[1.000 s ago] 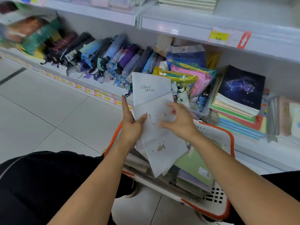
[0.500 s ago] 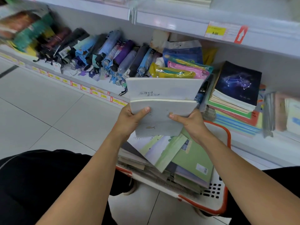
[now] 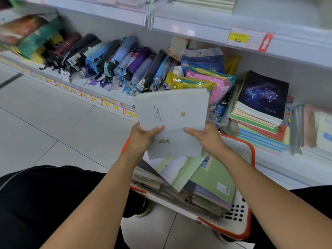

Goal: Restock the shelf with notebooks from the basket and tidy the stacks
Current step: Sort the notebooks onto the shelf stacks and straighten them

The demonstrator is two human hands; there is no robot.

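Note:
A small stack of pale grey notebooks (image 3: 172,121) is held above the basket, between both hands. My left hand (image 3: 142,139) grips its left edge, thumb on the cover. My right hand (image 3: 206,136) grips its right edge the same way. Below them a white basket with an orange rim (image 3: 249,223) stands on the floor, holding green, lilac and grey notebooks (image 3: 213,180) in a loose heap. On the bottom shelf to the right lies a stack of notebooks topped by a dark starry cover (image 3: 262,97).
Folded umbrellas (image 3: 115,60) fill the shelf's left part. Pink, yellow and blue plastic pouches (image 3: 203,81) lean beside the notebook stack. More notebooks (image 3: 318,130) stand at the far right. An upper shelf with a yellow price tag (image 3: 238,38) overhangs. Tiled floor lies left.
The fanned-out grey notebooks have been squared into one stack between both hands. The stack turned level and lifted toward the shelf, uncovering the basket's contents.

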